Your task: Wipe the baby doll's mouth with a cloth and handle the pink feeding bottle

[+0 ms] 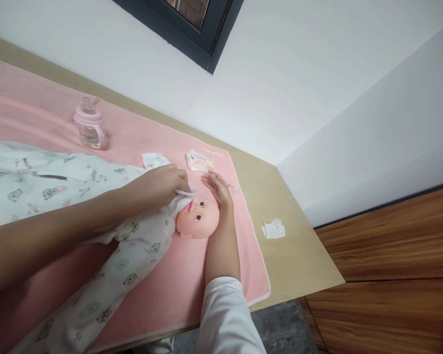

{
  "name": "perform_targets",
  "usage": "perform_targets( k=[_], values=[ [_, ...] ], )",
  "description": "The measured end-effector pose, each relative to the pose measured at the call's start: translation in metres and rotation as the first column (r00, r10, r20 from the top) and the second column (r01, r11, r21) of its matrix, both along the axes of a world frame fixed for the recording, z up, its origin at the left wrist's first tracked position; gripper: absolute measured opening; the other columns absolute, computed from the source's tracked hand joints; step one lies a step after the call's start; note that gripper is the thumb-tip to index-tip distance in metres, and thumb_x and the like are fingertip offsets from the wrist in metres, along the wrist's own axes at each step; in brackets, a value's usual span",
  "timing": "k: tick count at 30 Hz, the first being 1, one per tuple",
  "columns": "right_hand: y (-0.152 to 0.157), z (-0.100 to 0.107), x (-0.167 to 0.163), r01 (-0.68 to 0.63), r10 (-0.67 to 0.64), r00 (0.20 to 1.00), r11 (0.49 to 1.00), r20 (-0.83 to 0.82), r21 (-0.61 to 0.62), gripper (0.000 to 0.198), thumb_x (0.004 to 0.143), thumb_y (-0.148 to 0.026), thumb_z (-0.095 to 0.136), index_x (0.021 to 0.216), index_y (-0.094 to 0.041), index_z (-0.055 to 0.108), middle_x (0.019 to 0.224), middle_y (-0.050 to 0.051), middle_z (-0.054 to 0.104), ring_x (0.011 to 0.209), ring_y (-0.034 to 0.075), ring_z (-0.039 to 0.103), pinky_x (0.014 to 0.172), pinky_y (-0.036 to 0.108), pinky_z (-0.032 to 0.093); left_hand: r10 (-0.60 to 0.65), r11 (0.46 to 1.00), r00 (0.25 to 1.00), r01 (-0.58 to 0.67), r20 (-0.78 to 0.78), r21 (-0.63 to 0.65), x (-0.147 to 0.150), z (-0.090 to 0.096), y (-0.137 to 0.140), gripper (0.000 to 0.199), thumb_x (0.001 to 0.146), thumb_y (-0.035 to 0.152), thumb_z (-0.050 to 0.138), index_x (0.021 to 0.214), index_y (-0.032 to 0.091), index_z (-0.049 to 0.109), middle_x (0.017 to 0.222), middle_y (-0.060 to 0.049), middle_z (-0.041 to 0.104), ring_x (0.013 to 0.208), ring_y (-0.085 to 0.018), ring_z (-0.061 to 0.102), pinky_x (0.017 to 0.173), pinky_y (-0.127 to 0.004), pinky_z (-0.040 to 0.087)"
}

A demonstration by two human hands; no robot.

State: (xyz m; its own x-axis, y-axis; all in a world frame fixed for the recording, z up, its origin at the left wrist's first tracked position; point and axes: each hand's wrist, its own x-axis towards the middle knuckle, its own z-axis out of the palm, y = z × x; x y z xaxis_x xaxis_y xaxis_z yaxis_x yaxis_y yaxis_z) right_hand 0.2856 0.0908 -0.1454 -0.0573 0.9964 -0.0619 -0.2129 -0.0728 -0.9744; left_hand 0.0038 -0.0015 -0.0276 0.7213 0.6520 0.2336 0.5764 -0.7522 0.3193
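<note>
A baby doll [205, 223] lies on its back on a pink mat [177, 285], dressed in a white garment [92, 309] printed with small animals. My left hand [164, 184] reaches over its chest. Those fingers pinch the edge of a white cloth [185, 193] by the doll's mouth and chin; whether it belongs to the garment's collar I cannot tell. Around the top of the doll's head curves my right hand [217, 188], fingers stretched out, holding nothing. The garment's far sleeve end [154, 160] lies just beyond my left hand.
A pink-lidded baby bottle [90, 125] stands on the mat at the far left. Near my right fingertips lies a clear plastic packet [199, 161]. A crumpled white tissue [273, 229] rests on the wooden table [299, 265]. The white wall [251, 108] rises behind the table.
</note>
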Motion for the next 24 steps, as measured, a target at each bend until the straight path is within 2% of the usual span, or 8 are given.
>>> perform_targets(
  k=[7,10,13,19,24],
  values=[
    [0.001,0.0,0.0,-0.021,0.021,0.999,0.999,-0.03,0.024,0.031,0.079,-0.035,0.075,0.106,-0.022,0.065,0.097,0.003,0.076,0.1,0.016,0.072,0.111,0.039,0.051,0.013,1.0,0.999,-0.012,-0.044,0.02,0.0,0.004,0.0,0.045,0.071,0.0,0.043,0.086,0.023,0.078,0.1,-0.006,0.07,0.093,-0.023,0.058,0.079,-0.032,0.04],
    [-0.001,0.003,-0.002,-0.008,0.009,1.0,1.0,-0.015,0.01,0.029,0.08,-0.034,0.073,0.106,-0.023,0.065,0.097,0.003,0.076,0.102,0.016,0.071,0.11,0.039,0.051,0.015,0.999,0.999,-0.014,-0.052,0.034,-0.001,0.002,0.001,0.049,0.07,-0.002,0.042,0.09,0.024,0.079,0.101,-0.006,0.071,0.094,-0.023,0.058,0.079,-0.032,0.041],
    [-0.003,0.005,-0.003,0.003,-0.003,1.0,1.0,-0.01,-0.005,0.025,0.083,-0.032,0.071,0.105,-0.022,0.065,0.097,0.003,0.076,0.107,0.017,0.071,0.111,0.04,0.05,0.014,0.999,1.0,-0.014,0.004,0.038,-0.002,0.002,0.0,0.052,0.073,-0.001,0.041,0.097,0.025,0.079,0.1,-0.005,0.071,0.094,-0.021,0.059,0.08,-0.03,0.042],
    [-0.002,0.004,-0.003,0.005,-0.005,1.0,1.0,-0.026,-0.019,0.022,0.088,-0.027,0.064,0.109,-0.02,0.063,0.097,0.002,0.076,0.104,0.017,0.072,0.112,0.041,0.049,-0.028,0.995,0.998,0.032,0.048,-0.098,-0.002,0.005,-0.005,0.048,0.068,-0.003,0.049,0.088,0.027,0.08,0.098,-0.001,0.07,0.091,-0.018,0.061,0.081,-0.026,0.042],
    [-0.003,0.003,-0.002,-0.001,0.001,1.0,1.0,-0.031,-0.016,0.024,0.087,-0.028,0.066,0.11,-0.02,0.064,0.097,0.002,0.076,0.102,0.016,0.072,0.111,0.04,0.05,-0.042,0.992,0.999,0.045,0.027,-0.119,-0.001,0.005,-0.01,0.052,0.064,-0.005,0.048,0.087,0.029,0.081,0.097,0.0,0.069,0.091,-0.018,0.061,0.077,-0.025,0.042]
  ],
)
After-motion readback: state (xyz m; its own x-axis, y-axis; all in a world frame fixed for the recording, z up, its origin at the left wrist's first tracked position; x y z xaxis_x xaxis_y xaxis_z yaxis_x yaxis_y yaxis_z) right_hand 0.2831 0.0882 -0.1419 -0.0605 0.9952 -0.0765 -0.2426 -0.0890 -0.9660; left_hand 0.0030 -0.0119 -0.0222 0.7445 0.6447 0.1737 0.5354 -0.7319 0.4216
